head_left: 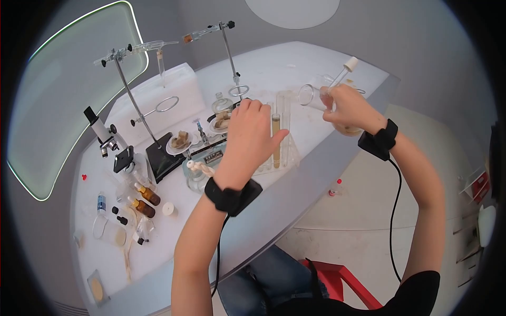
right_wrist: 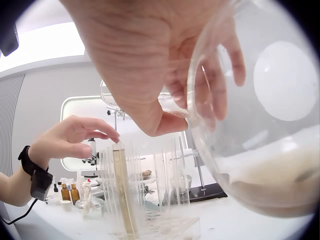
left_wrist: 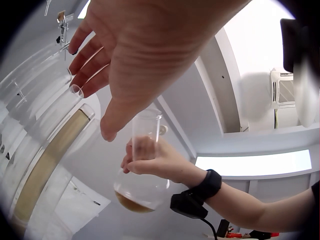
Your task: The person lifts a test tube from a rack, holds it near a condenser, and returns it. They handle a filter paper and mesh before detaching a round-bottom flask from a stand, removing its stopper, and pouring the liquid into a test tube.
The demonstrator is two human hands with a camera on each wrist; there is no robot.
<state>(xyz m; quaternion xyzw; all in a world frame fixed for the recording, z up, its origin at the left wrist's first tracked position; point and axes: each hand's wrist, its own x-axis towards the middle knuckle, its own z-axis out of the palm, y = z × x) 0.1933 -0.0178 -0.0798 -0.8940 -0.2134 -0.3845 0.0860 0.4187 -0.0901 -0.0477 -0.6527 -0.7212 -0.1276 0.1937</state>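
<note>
My right hand [head_left: 353, 108] grips a round-bottomed glass flask [left_wrist: 145, 192] by its neck, off the near right part of the table. A little brownish liquid lies in the flask's bulb, and its open mouth points left in the head view. My left hand [head_left: 247, 139] is spread over the left side of a clear rack [head_left: 293, 152], thumb out, holding nothing. Several tall test tubes [head_left: 286, 121] stand in that rack. One filled test tube [head_left: 276, 145] contains yellow-brown liquid; its top lies near the left hand's fingers. In the head view this hand hides part of the rack.
Left of the rack stands a balance [head_left: 213, 156] with dishes of brown pieces. Behind are two ring stands [head_left: 129, 87] [head_left: 227, 47] with clamped glassware. A microscope [head_left: 100, 129], brown dropper bottles [head_left: 142, 207] and a beaker [head_left: 108, 231] occupy the left. White-capped glassware [head_left: 350, 64] lies beyond the right hand.
</note>
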